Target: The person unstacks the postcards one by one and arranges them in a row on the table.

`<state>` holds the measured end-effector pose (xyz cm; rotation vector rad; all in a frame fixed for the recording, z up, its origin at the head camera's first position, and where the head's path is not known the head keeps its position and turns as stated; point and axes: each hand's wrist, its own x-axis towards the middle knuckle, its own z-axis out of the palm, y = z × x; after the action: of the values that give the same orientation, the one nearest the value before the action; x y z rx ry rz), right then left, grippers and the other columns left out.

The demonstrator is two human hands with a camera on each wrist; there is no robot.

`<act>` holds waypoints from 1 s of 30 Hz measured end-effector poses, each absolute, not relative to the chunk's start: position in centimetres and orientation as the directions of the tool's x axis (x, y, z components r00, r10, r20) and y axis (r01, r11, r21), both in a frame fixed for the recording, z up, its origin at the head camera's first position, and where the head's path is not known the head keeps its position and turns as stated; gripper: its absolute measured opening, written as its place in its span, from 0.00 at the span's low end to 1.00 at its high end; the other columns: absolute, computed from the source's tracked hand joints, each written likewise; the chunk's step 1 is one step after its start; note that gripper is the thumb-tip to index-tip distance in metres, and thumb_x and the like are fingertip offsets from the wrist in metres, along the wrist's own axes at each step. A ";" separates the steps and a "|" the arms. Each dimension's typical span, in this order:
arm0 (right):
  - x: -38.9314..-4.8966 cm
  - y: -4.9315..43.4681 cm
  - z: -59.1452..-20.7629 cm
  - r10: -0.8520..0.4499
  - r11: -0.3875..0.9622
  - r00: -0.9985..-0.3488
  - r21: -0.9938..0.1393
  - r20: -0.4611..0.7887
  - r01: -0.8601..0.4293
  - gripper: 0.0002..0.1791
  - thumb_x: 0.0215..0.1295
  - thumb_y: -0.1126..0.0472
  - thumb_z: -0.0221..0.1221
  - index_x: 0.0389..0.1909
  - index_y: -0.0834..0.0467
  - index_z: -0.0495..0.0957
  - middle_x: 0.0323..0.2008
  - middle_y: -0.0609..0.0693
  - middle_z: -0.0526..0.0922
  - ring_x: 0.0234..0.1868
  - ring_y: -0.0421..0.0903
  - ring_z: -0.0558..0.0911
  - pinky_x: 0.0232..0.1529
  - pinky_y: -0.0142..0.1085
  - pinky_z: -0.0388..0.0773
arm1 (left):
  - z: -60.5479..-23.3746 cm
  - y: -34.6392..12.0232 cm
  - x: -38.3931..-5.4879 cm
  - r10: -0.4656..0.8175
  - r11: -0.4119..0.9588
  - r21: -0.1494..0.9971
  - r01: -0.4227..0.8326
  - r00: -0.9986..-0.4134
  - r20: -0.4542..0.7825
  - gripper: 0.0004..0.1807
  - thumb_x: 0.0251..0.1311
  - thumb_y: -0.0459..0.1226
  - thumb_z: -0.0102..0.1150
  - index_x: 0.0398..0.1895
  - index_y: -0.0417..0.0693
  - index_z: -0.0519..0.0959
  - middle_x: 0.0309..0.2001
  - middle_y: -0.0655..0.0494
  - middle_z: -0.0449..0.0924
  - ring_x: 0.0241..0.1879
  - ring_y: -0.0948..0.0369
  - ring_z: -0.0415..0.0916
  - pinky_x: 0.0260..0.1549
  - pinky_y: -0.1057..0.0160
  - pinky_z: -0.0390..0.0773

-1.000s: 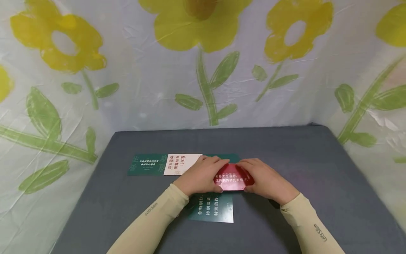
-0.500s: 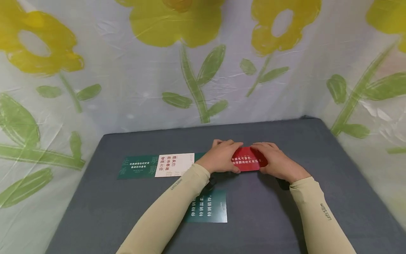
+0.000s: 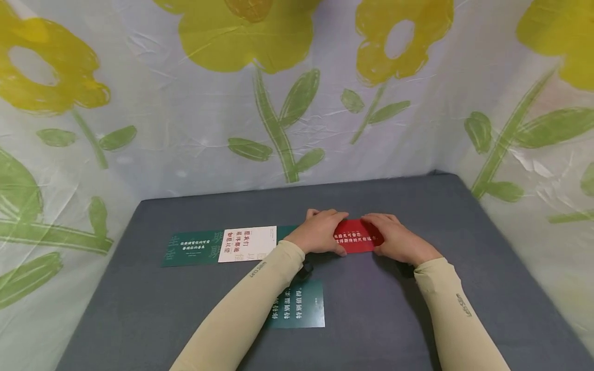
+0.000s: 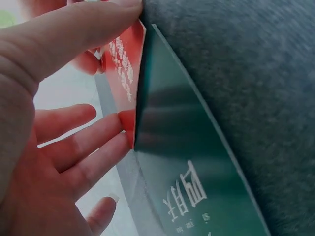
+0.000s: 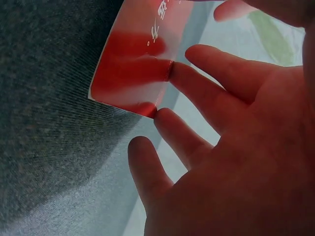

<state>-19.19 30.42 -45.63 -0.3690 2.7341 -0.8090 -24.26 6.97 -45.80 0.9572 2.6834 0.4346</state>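
A red card (image 3: 356,238) with white lettering lies at the right end of a row of cards, between both hands. My left hand (image 3: 319,232) holds its left end, thumb at the near edge and fingertips at the far edge. At the other end my right hand (image 3: 401,239) holds it the same way; in the right wrist view fingertips touch the card's far edge (image 5: 130,73). The left wrist view shows the red card's end against a green card (image 4: 177,128); whether they overlap I cannot tell. In the head view my left hand hides most of that green card.
Leftward the row goes on with a pale card (image 3: 247,243) and another green card (image 3: 192,248). A further green card (image 3: 303,305) lies nearer the front, partly under the left forearm. The grey table (image 3: 403,201) meets a flower-print curtain (image 3: 195,103) behind.
Both hands have carried the red card away from the body and to the right, to the row's end. In the last half second it has barely moved; the head view has shifted slightly.
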 end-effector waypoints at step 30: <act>-19.4 30.6 -45.9 -0.308 0.805 -0.929 -0.577 -0.204 -0.140 0.48 0.61 0.67 0.71 0.82 0.61 0.63 0.81 0.63 0.64 0.80 0.67 0.57 0.67 0.63 0.79 | -46.0 6.7 -24.2 0.632 0.750 0.368 0.550 -0.759 -0.155 0.52 0.57 0.55 0.80 0.83 0.53 0.66 0.74 0.55 0.75 0.71 0.59 0.72 0.70 0.44 0.60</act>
<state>-19.39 30.56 -45.94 -0.3433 2.7036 -0.8318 -24.23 6.73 -46.02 0.9246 2.6799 0.4398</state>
